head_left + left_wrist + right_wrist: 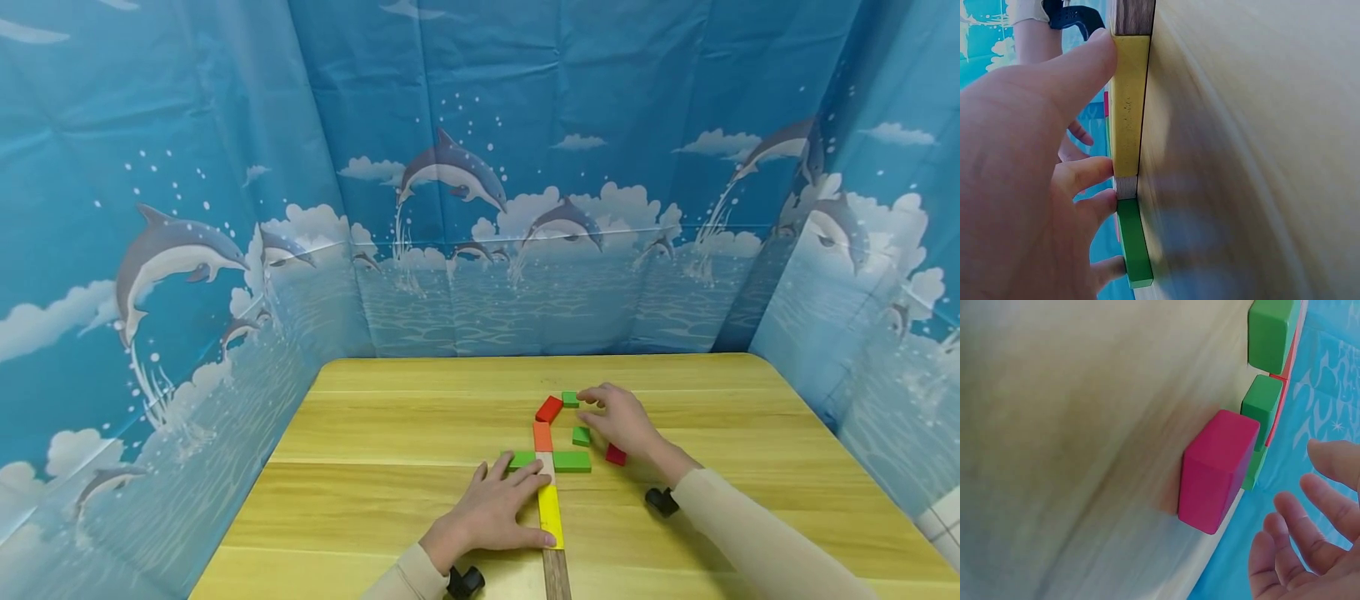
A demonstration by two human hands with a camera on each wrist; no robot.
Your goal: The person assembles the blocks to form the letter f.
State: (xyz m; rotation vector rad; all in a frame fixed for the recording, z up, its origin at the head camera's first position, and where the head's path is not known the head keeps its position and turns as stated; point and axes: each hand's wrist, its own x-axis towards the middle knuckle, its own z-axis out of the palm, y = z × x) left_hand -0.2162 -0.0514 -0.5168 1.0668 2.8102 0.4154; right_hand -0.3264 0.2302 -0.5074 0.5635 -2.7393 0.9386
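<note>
My left hand [495, 508] lies with spread fingers over a line of wooden blocks. Its thumb touches the near end of the yellow block [550, 508], and other fingertips rest at the pale block [1126, 187] and the left green block [1135, 244]. Beyond these are an orange block [542, 437], a tilted red block [550, 409] and a small green block [570, 399], forming a curve. My right hand [622, 421] hovers just right of that small green block, fingers loosely bent, holding nothing. Below it lie another small green block [581, 436] and a crimson block [1216, 475].
A longer green block [572, 462] extends right from the pale block. A brown wood-grained block [557, 573] continues the line toward the near edge of the wooden table [360, 500]. A blue dolphin curtain [450, 308] encloses the back and sides.
</note>
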